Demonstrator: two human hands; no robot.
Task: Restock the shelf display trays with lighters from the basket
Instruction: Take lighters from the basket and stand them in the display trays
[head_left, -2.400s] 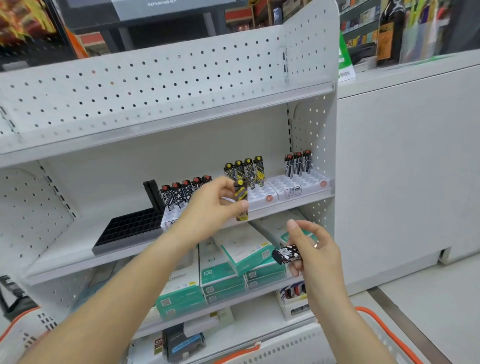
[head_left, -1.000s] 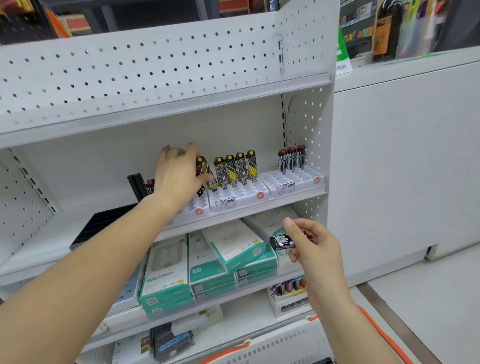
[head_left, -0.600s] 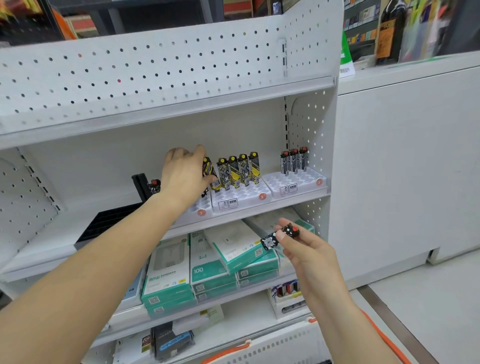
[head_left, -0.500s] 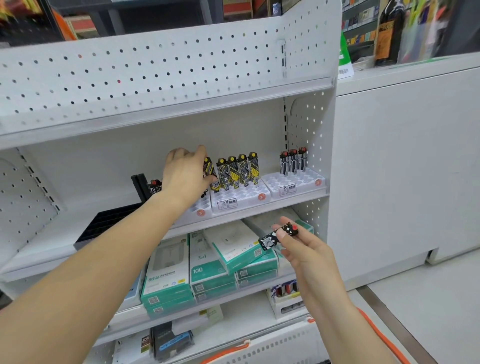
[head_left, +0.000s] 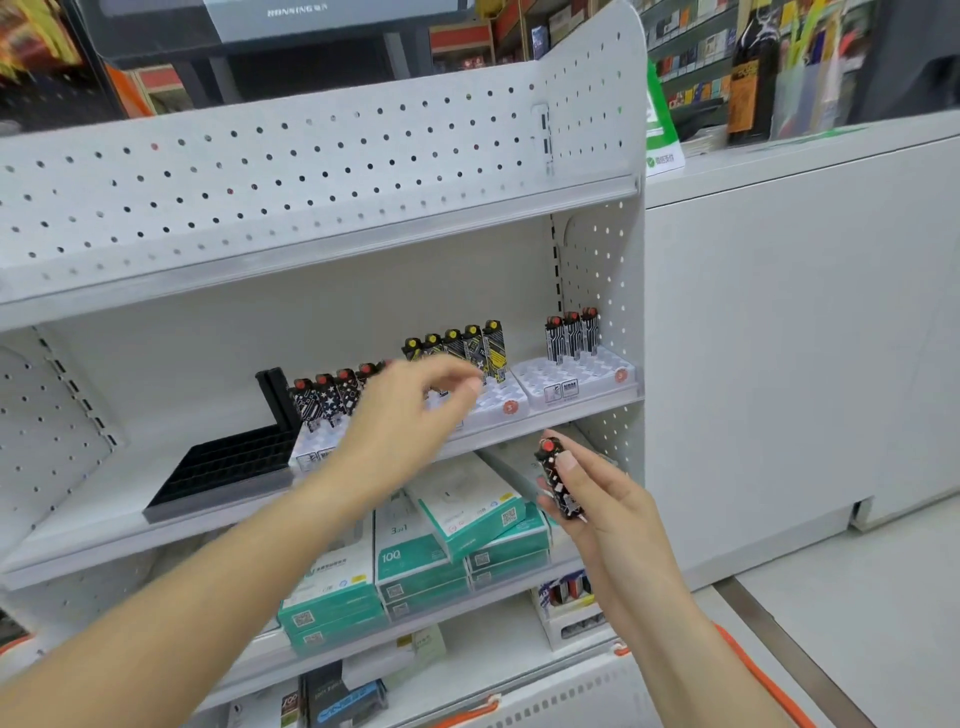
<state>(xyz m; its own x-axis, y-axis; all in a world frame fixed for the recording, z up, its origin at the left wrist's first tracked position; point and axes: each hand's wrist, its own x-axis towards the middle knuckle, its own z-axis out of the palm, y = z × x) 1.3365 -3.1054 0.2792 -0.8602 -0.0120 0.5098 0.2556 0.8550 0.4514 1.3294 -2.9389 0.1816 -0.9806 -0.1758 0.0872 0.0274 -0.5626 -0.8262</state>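
Note:
Three white display trays stand on the middle shelf. The left tray (head_left: 317, 447) carries a row of star-patterned lighters (head_left: 332, 397). The middle tray (head_left: 498, 405) carries yellow-capped lighters (head_left: 470, 345). The right tray (head_left: 582, 376) has three red-capped lighters (head_left: 571, 335) at its back. My left hand (head_left: 410, 410) hovers in front of the middle tray, blurred, fingers loosely curled and holding nothing. My right hand (head_left: 597, 499) holds a black patterned lighter with a red button (head_left: 558, 483) upright below the shelf edge. The basket rim (head_left: 753, 670) shows orange at the bottom right.
A black slotted tray (head_left: 223, 467) lies on the shelf to the left. Green and white boxes (head_left: 457, 525) fill the shelf below. A white counter wall (head_left: 779, 338) stands to the right of the shelf unit.
My left hand has let go of the yellow-capped lighter in the middle tray and drawn back toward me. My right hand has turned its lighter upright and raised it.

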